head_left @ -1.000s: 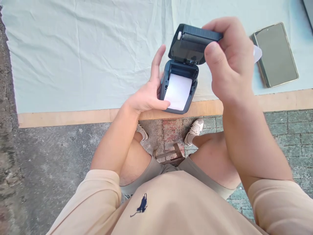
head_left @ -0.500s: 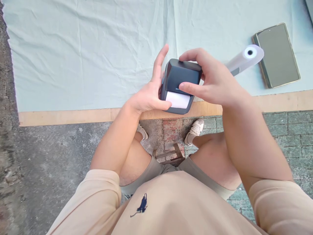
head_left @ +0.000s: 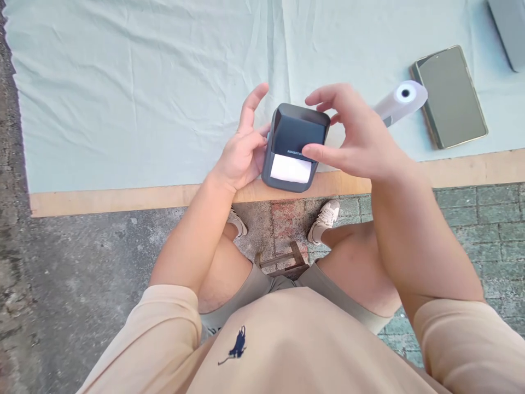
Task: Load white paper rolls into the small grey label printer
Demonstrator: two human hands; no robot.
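Observation:
A dark label printer (head_left: 302,131) with NIIMBOT lettering is held above the table's near edge. A white label (head_left: 290,169) shows in the lower part of its front. My left hand (head_left: 244,150) holds the printer from its left side, palm up. One finger of it is raised; the others are partly hidden by the printer. At the printer's right, my right hand (head_left: 355,131) is open, thumb and fingers spread. Its thumb lies over the lower front face, and its fingertips are close to the upper right corner; whether they touch cannot be told.
Right of my right hand lies a white handheld device (head_left: 410,96) with a round dark-centred end. Beside it a phone (head_left: 455,96) rests on a box-like thing. A grey object (head_left: 511,33) is cut off at the upper right. Pale cloth (head_left: 143,98) covers the wood-edged table (head_left: 102,201).
The printer has shifted slightly left. My left thumb has come off the white label. My right fingers have loosened from the printer's top edge.

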